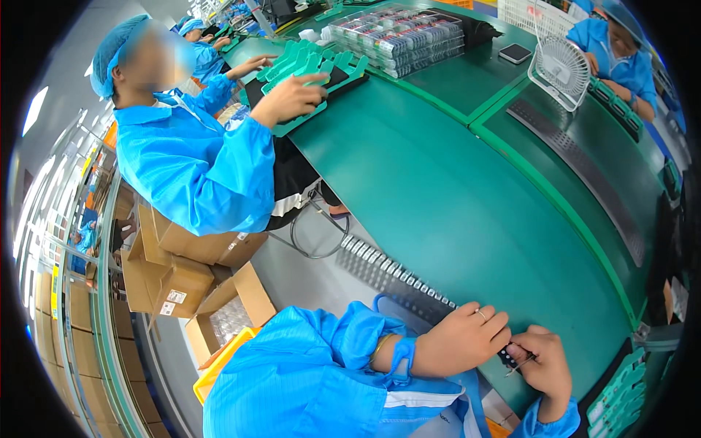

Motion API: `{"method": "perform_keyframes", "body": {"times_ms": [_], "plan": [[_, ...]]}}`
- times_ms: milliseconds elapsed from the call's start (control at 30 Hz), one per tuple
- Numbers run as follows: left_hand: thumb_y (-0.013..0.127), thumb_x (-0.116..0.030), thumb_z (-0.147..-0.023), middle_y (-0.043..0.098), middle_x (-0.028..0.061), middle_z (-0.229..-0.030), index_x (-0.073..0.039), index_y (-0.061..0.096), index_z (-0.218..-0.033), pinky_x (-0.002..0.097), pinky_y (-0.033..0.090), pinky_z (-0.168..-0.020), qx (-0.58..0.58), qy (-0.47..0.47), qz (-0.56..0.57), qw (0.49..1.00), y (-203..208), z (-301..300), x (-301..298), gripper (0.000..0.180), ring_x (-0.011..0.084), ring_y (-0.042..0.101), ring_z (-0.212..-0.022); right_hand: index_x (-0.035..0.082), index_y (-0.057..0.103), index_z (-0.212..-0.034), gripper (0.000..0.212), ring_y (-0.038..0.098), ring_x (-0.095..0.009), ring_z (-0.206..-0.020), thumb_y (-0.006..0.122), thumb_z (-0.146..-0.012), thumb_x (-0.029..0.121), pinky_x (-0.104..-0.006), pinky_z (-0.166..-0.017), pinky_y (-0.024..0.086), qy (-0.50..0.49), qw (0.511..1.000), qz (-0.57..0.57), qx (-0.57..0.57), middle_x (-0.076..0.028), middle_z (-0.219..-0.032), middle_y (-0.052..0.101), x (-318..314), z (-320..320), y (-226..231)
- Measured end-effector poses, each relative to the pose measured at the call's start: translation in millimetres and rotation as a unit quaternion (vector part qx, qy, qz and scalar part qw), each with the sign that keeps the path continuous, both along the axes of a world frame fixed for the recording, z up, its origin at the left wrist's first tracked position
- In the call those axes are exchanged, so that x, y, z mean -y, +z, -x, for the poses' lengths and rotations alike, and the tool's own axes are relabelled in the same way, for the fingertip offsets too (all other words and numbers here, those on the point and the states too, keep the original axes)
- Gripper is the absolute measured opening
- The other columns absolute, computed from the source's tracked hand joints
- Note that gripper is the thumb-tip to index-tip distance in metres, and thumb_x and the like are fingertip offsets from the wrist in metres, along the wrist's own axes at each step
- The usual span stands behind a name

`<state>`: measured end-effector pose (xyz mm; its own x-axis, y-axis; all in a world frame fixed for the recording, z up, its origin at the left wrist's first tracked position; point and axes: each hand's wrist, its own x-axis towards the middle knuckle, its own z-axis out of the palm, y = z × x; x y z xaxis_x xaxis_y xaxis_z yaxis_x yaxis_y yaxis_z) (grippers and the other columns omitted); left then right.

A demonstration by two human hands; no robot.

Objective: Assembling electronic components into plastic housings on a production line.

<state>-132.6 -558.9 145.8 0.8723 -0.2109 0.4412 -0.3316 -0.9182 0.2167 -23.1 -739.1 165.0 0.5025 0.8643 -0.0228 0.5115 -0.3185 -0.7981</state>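
Both my hands meet over the near right part of the green table (438,190). My right hand (548,363) is closed around a small black piece with white dots (505,357). A thin pale strand or pin sticks out below its fingers; its kind is too small to tell. My left hand (465,340) has its fingers curled and pressed together against the same piece, their tips partly hidden. A blue band circles the left wrist, and a ring is on one finger. Beside the left hand lies a long dark perforated strip (365,270), with a row of small silvery parts along one edge.
A co-worker at the left reaches over green trays (299,62). Stacked clear packs (398,40), a phone (515,53) and a white fan (560,69) stand farther back. Another perforated strip (577,171) lies right. Open cartons (230,314) are on the floor; green holders (617,401) sit lower right.
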Motion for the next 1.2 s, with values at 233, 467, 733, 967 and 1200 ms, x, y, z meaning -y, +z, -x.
{"method": "perform_keyframes", "body": {"times_ms": [233,467,733,967,1200], "plan": [[0.057,-0.015,-0.077,0.049,0.0073,-0.081,-0.006,0.052,-0.089,0.0322,0.044,-0.062,-0.046,-0.011,0.015,0.999,-4.2,4.1,-1.0,0.016,0.0199,0.056,-0.070,0.004,0.070,-0.079,0.009,0.051,-0.023,-0.058,0.076,-0.072,0.004,-0.0362,-0.050,0.040,0.001,1.000,0.019,0.005,-0.008,-0.061,0.060,6.8,0.8,-2.7],[0.059,-0.009,-0.076,0.053,0.0125,-0.082,-0.006,0.052,-0.092,0.0407,0.047,-0.060,-0.138,-0.019,0.085,0.987,0.6,12.6,-51.1,0.018,0.0279,0.059,-0.068,0.004,0.070,-0.075,0.010,0.052,-0.023,-0.059,0.078,-0.068,0.004,-0.0347,-0.050,0.039,-0.015,0.997,0.073,-0.015,-0.007,-0.060,0.059,37.2,-16.7,-0.7],[0.056,-0.001,-0.090,0.059,0.0166,-0.084,-0.001,0.060,-0.089,0.0414,0.049,-0.066,0.009,0.187,0.206,0.961,13.7,12.7,-134.8,0.004,0.0373,0.059,-0.076,0.005,0.062,-0.085,0.007,0.048,-0.007,-0.062,0.063,-0.090,0.010,-0.0231,-0.053,0.033,-0.286,0.944,-0.063,-0.153,-0.002,-0.069,0.056,91.7,-51.0,-11.7],[0.059,-0.009,-0.091,0.056,0.0158,-0.080,0.000,0.058,-0.088,0.0426,0.046,-0.061,0.022,0.149,0.186,0.971,3.7,-10.7,-84.6,0.010,0.0361,0.057,-0.071,0.005,0.057,-0.103,0.021,0.034,-0.004,-0.061,0.050,-0.102,0.025,-0.0190,-0.053,0.024,-0.386,0.892,-0.183,-0.146,0.003,-0.079,0.049,63.6,-49.4,-33.2],[0.058,-0.018,-0.093,0.058,0.0146,-0.077,-0.006,0.059,-0.084,0.0451,0.045,-0.056,-0.068,0.019,0.205,0.976,-11.9,-24.4,-31.8,0.015,0.0361,0.059,-0.068,0.000,0.060,-0.116,0.033,0.035,-0.005,-0.066,0.050,-0.102,0.028,-0.0222,-0.059,0.031,-0.424,0.781,-0.399,-0.224,-0.004,-0.102,0.060,91.2,-43.9,-27.4]]}}
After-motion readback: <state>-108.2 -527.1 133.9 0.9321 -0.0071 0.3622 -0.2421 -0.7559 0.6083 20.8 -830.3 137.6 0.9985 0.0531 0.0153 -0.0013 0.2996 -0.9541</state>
